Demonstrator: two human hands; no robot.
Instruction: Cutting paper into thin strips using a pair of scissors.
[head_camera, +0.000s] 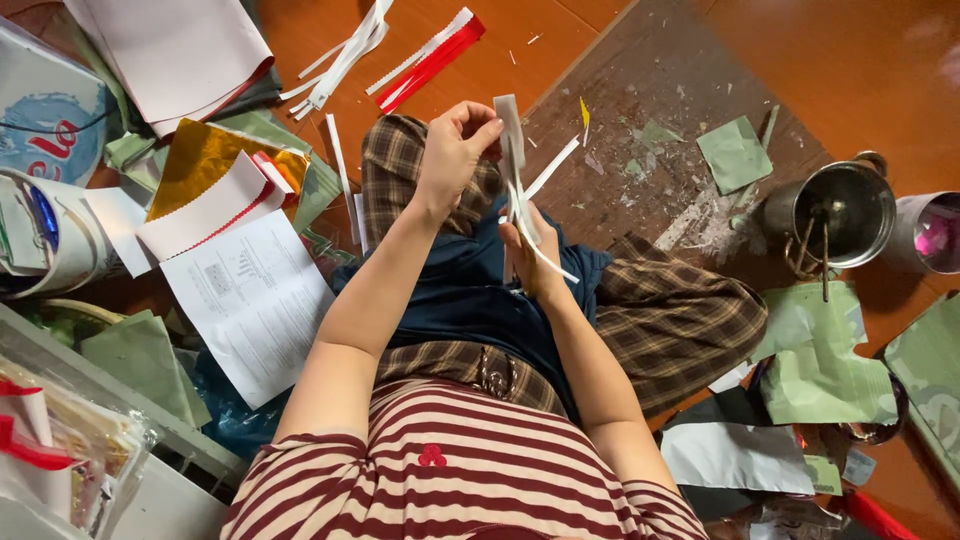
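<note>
left hand (455, 150) pinching top of white strips (515, 170), right hand (530, 255) closed on lower ends, over lap. may tear or slip if pulled too hard.

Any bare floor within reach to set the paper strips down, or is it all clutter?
Bare orange floor top right, beyond the metal pot, and a smaller patch between the white strips and the scrap-littered brown board. Crowded: paper piles to the left, green sheets to the right.
</note>
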